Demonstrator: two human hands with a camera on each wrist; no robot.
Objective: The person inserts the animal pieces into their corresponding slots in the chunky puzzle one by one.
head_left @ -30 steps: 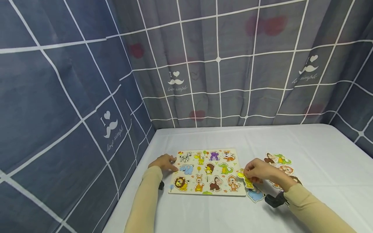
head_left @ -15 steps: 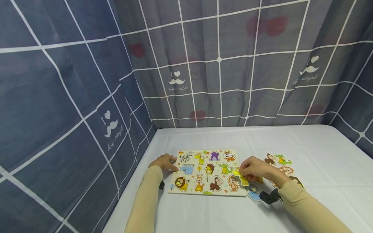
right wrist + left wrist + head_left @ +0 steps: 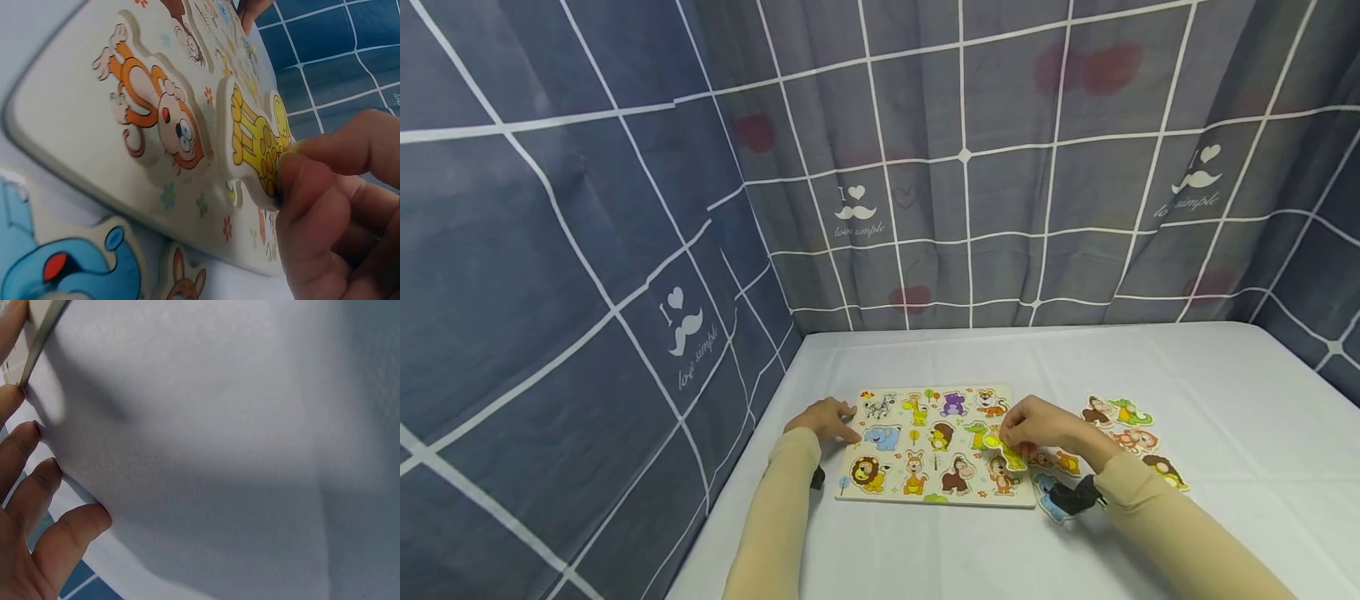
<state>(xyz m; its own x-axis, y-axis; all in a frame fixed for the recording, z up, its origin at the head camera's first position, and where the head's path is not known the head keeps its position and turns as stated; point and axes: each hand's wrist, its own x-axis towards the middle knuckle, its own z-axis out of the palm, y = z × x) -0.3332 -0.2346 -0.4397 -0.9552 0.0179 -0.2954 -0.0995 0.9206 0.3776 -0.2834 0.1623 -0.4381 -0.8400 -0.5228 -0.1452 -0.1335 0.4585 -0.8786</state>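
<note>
My right hand (image 3: 1033,423) pinches a yellow giraffe puzzle piece (image 3: 253,134) between thumb and forefinger. In the head view the giraffe hangs over the right part of the animal puzzle board (image 3: 880,497), between the crocodile (image 3: 976,433) and monkey (image 3: 1002,478) pictures. The right wrist view has it tilted and apart from the monkey picture. My left hand (image 3: 823,419) lies at the board's left edge, its fingertips touching that side. Its fingers (image 3: 39,487) are spread and loosely bent in the left wrist view, against the white cloth.
Right of the board lie a blue elephant piece (image 3: 94,262) and a long-eared orange piece (image 3: 182,281), partly under my right wrist. Farther right are a brown ape (image 3: 1097,410), a crocodile piece (image 3: 1129,412), an orange monkey (image 3: 1135,439) and a hedgehog (image 3: 1163,471). Checked curtains surround the white table (image 3: 925,558).
My right hand has carried the giraffe piece leftward from beside the board's right edge to over the board. The left hand has stayed at the left edge.
</note>
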